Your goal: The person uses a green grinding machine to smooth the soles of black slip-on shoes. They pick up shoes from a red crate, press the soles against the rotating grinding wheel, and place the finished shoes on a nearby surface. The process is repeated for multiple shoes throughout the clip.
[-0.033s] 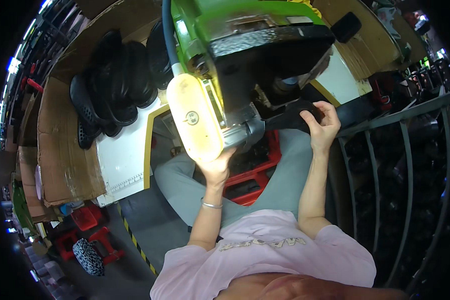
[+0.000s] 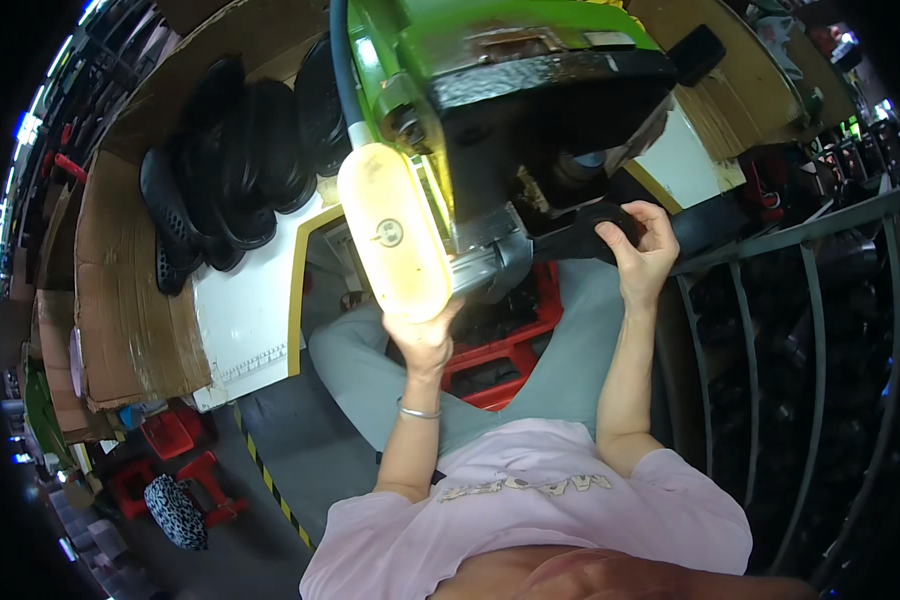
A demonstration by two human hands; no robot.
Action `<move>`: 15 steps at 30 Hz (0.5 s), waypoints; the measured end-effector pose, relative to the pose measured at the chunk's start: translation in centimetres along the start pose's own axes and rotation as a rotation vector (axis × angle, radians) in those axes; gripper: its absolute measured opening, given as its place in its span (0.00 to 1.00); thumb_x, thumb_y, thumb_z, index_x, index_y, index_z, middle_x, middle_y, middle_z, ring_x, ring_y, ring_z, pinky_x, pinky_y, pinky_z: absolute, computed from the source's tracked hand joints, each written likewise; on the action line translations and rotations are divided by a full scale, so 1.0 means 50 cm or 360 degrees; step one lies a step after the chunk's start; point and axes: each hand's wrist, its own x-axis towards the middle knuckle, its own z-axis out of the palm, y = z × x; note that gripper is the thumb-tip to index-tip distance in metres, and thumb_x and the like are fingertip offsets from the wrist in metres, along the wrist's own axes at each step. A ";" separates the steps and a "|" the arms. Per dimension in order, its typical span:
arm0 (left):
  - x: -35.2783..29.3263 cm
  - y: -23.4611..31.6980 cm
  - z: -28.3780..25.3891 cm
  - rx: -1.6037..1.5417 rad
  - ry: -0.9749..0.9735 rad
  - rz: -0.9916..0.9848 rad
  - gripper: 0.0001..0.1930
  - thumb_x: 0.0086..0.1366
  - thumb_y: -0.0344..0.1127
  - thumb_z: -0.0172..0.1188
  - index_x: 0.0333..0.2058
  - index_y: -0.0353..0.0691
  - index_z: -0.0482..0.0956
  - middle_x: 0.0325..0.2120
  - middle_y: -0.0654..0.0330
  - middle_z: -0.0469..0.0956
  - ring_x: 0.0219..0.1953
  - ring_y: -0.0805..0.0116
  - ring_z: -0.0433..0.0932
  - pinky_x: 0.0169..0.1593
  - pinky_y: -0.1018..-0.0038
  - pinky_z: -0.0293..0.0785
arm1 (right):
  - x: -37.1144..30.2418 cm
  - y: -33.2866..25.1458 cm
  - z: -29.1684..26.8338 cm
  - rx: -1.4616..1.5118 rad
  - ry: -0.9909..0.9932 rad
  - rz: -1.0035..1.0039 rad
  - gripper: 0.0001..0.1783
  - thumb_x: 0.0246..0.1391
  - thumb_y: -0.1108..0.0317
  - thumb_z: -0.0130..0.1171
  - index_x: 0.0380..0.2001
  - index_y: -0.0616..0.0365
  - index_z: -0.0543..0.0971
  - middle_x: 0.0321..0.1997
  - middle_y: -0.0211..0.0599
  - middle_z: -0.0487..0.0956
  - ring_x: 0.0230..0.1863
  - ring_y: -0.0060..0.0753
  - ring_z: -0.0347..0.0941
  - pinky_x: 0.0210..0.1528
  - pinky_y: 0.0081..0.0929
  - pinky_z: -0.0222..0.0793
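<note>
A green machine point(image 2: 530, 35) with a dark underside fills the top centre. On its near left side a lit, pale yellow oval lamp point(image 2: 395, 235) glows beside a metal cylinder point(image 2: 478, 268). My left hand point(image 2: 422, 335) reaches up behind the lamp's lower end; its fingers are mostly hidden there. To the right, my right hand point(image 2: 645, 245) is closed, thumb and fingers pinching the edge of a black piece point(image 2: 600, 215). That piece lies just under the machine, and its exact kind is too dark to make out.
Several black shoes point(image 2: 255, 170) stand on the white table point(image 2: 245, 310) at left, beside a cardboard panel point(image 2: 130, 290). A metal rack point(image 2: 815, 300) is close on my right. Red stools point(image 2: 205, 495) sit on the floor at lower left, and a red crate-like thing point(image 2: 505, 375) lies between my legs.
The machine and lamp appear slightly farther right in the picture. My left hand has shifted a little left and down; my right hand keeps its pinch on the black piece.
</note>
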 end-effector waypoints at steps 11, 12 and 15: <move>-0.069 0.059 -0.275 -0.0390 0.0279 -0.0078 0.21 0.54 0.24 0.69 0.45 0.36 0.72 0.45 0.51 0.77 0.48 0.54 0.78 0.52 0.55 0.77 | -0.155 -0.016 0.213 0.0249 -0.0269 0.0140 0.38 0.33 0.80 0.72 0.50 0.60 0.65 0.49 0.37 0.70 0.50 0.29 0.69 0.51 0.28 0.69; -0.074 0.068 -0.273 -0.0115 0.0096 0.0114 0.20 0.53 0.24 0.69 0.44 0.37 0.72 0.43 0.52 0.78 0.48 0.54 0.78 0.52 0.56 0.77 | -0.182 -0.015 0.212 0.0431 -0.0264 0.0283 0.42 0.35 0.80 0.70 0.55 0.60 0.62 0.52 0.36 0.69 0.51 0.29 0.68 0.51 0.27 0.70; -0.092 0.098 -0.213 0.0609 -0.0440 0.0451 0.20 0.49 0.21 0.69 0.40 0.38 0.72 0.37 0.55 0.80 0.45 0.55 0.80 0.50 0.62 0.76 | -0.252 -0.028 0.172 0.1083 -0.0286 0.0963 0.47 0.40 0.78 0.64 0.65 0.59 0.55 0.57 0.35 0.68 0.55 0.30 0.68 0.53 0.27 0.71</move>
